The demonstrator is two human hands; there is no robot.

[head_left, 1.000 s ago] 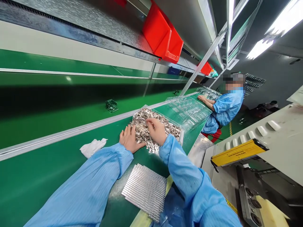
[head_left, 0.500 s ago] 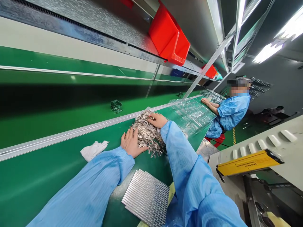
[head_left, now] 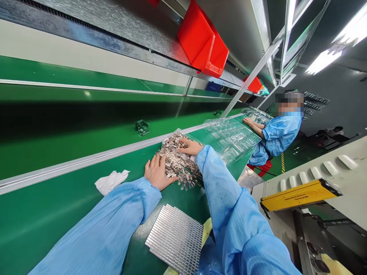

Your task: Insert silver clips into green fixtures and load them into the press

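Note:
A heap of small shiny metal parts (head_left: 174, 162) lies on the green bench, with a clear plastic edge showing around its far side. My left hand (head_left: 158, 173) rests at the heap's left side, fingers spread and touching the parts. Over the upper right of the heap reaches my right hand (head_left: 189, 146), its fingers stretched out onto the parts; the fingertips are partly lost among them. Nearer to me lies a silver block of small metal pieces in close rows (head_left: 175, 240), touched by neither hand.
A crumpled white cloth (head_left: 111, 182) lies left of my left hand. Clear plastic trays (head_left: 232, 137) are on the right, before a co-worker in blue (head_left: 282, 131). A red bin (head_left: 203, 42) sits on the overhead shelf. A yellow bar (head_left: 301, 194) is mounted on the machine at right.
The view has shifted slightly. Both hands stay on the heap, with the right hand's fingers a little changed among the metal parts.

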